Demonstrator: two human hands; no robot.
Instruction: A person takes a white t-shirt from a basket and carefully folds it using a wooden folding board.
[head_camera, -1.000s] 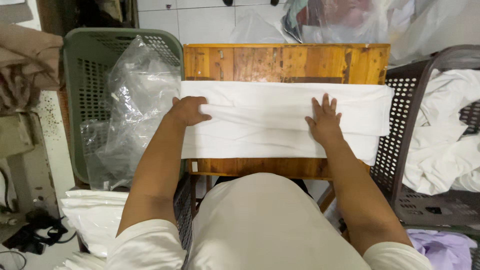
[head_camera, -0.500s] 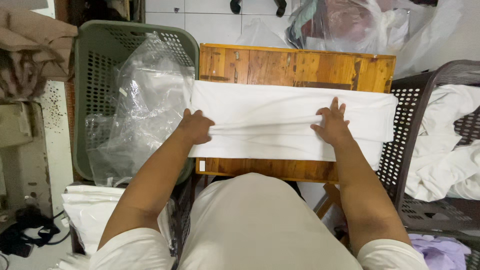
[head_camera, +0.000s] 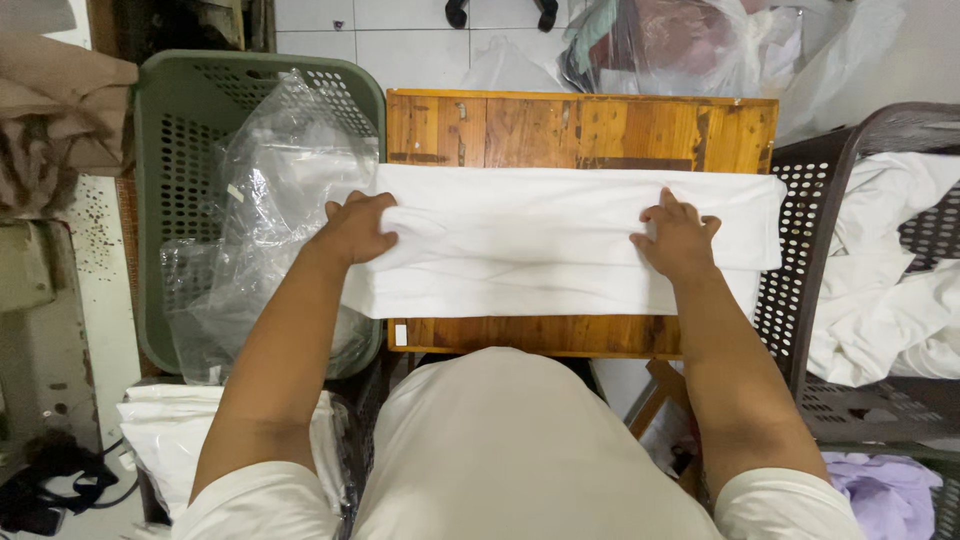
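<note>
A: Starting nearest the person, what lies on the wooden table (head_camera: 520, 128)?

B: A white folded cloth (head_camera: 545, 240), laid lengthwise across the table. It covers the near half of the tabletop, and a strip of bare wood shows along the near edge below it. It overhangs the table's left end a little, and its right end runs to the table's right edge.

A: How does the cloth look?

B: Plain white, thick, in at least 2 layers. A fold edge runs across it from side to side, so a lower layer sticks out toward the person under the upper one. The surface is mostly smooth, with a few soft creases near the middle.

A: And the hands?

B: The left hand (head_camera: 357, 228) is at the cloth's left end, fingers curled over the edge of the upper layer, bunching it in a closed grip. The right hand (head_camera: 678, 238) lies near the cloth's right end, palm down, fingers a little spread and pressing on the cloth; it grasps nothing.

A: What sits around the table?

B: Left of the table stands a green laundry basket (head_camera: 165, 130) holding clear plastic bags (head_camera: 275, 190). Right of the table is a dark basket (head_camera: 850, 170) with white laundry (head_camera: 900, 280) in it. Beyond the table's far edge, on the tiled floor, lies another clear plastic bag (head_camera: 680, 40) with mixed things inside.
</note>
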